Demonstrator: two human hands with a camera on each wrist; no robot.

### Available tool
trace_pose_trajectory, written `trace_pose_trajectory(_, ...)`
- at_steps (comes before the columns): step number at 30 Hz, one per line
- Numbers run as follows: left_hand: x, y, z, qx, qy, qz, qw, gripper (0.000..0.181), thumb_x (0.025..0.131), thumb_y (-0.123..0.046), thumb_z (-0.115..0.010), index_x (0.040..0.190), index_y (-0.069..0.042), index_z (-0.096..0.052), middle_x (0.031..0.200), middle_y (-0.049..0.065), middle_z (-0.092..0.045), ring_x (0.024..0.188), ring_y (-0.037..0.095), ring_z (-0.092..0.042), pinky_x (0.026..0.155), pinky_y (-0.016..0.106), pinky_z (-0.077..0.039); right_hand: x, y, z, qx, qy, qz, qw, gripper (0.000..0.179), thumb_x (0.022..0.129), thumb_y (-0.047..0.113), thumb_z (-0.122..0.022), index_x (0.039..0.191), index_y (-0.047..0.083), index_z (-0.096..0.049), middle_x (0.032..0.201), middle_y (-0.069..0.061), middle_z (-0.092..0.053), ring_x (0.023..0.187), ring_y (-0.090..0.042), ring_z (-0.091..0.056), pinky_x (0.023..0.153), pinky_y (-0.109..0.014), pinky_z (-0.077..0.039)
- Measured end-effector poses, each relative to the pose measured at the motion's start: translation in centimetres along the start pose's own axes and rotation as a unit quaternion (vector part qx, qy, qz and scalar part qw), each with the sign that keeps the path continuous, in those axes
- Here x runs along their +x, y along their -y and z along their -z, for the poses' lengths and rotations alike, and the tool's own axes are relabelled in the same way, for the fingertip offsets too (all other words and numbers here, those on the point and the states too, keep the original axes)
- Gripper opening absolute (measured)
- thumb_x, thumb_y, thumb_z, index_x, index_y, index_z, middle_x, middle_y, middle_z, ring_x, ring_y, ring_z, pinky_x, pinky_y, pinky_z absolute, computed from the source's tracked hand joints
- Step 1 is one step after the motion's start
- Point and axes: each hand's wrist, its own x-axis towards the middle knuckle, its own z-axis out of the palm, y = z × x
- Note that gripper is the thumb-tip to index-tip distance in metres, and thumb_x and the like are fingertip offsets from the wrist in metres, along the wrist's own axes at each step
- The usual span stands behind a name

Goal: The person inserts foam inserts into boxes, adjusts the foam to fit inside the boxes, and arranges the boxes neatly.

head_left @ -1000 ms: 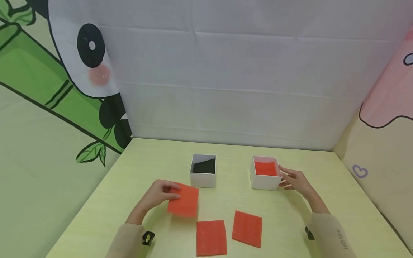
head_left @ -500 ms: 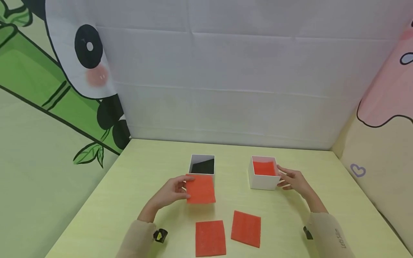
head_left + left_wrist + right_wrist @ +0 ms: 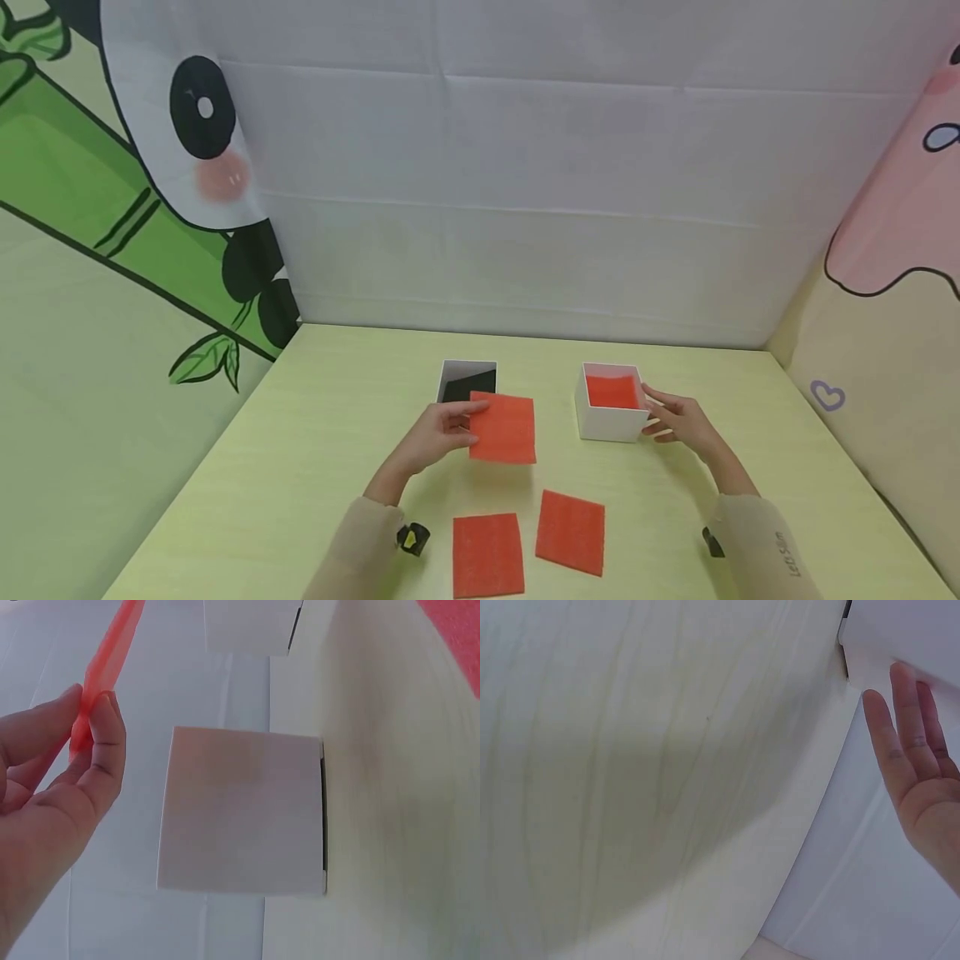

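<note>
My left hand (image 3: 431,435) pinches a thin red cloth square (image 3: 503,429) by its left edge, thumb below and fingers above. The cloth hangs in the air over the table, partly covering the left white box (image 3: 450,369), which has black material (image 3: 467,387) inside. In the left wrist view, the held cloth (image 3: 112,652) is seen nearly edge-on between thumb and fingers. On the right, my right hand (image 3: 684,423) rests extended fingers against the side of another white box (image 3: 611,425) with red cloth (image 3: 611,392) in it. The right wrist view shows these fingers (image 3: 907,712) fairly straight.
Two more red squares lie flat on the pale yellow table (image 3: 360,358) near its front: one in the middle (image 3: 487,556), one to its right (image 3: 571,533). A white sheet (image 3: 525,183) stands behind the table. Cartoon-printed panels (image 3: 135,333) flank both sides.
My left hand has carried the red cloth square rightward and slightly up, from left of the left box to just in front of it. My right hand has stayed at the right box.
</note>
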Motion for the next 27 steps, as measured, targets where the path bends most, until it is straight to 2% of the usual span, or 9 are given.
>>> trace_pose_trajectory(10,2.6,-0.8,-2.4,-0.026,0.000,-0.007,0.9996,0.047,0.083,0.005,-0.058,0.128,0.007,-0.044,0.115,0.021,-0.052,0.090,0.026,-0.055,0.074,0.031,-0.049,-0.1,-0.2,0.0,0.003,0.001,0.010,0.9999,0.049,0.094,0.017,-0.048,0.136,-0.001,-0.030,0.115,-0.033,-0.049,0.084,-0.040,-0.060,0.070,-0.045,-0.049)
trace_pose_trajectory(15,4.4,-1.0,-3.5,-0.030,-0.007,-0.006,0.9995,0.048,0.083,0.004,-0.058,0.128,0.007,-0.043,0.116,0.021,-0.051,0.091,0.026,-0.054,0.074,0.031,-0.049,-0.1,-0.2,0.0,0.002,-0.001,0.006,1.0000,0.048,0.094,0.016,-0.047,0.136,0.000,-0.030,0.110,-0.031,-0.053,0.084,-0.040,-0.060,0.071,-0.045,-0.049)
trace_pose_trajectory(20,6.7,-0.7,-4.7,-0.005,-0.019,-0.004,0.9998,0.046,0.083,0.003,-0.059,0.127,0.006,-0.045,0.112,0.018,-0.053,0.086,0.022,-0.054,0.073,0.028,-0.049,0.0,-0.1,0.0,0.001,-0.002,-0.010,1.0000,0.048,0.094,0.018,-0.046,0.137,0.002,-0.030,0.103,-0.025,-0.055,0.085,-0.038,-0.060,0.073,-0.045,-0.049)
trace_pose_trajectory(24,8.5,-0.6,-5.6,0.022,-0.030,0.011,0.9992,0.044,0.084,0.001,-0.059,0.126,0.003,-0.048,0.109,0.013,-0.054,0.084,0.019,-0.053,0.071,0.026,-0.048,0.1,0.0,-0.1,0.000,-0.005,-0.015,0.9999,0.049,0.094,0.019,-0.046,0.137,0.002,-0.030,0.109,-0.027,-0.053,0.084,-0.036,-0.061,0.073,-0.043,-0.049)
trace_pose_trajectory(27,9.7,-0.6,-6.2,0.026,-0.037,0.020,0.9988,0.042,0.084,0.002,-0.058,0.126,0.001,-0.049,0.110,0.011,-0.054,0.084,0.019,-0.052,0.070,0.026,-0.048,0.1,-0.1,-0.1,0.005,-0.007,-0.013,0.9999,0.049,0.094,0.020,-0.047,0.137,0.002,-0.030,0.104,-0.025,-0.055,0.084,-0.037,-0.061,0.072,-0.043,-0.049)
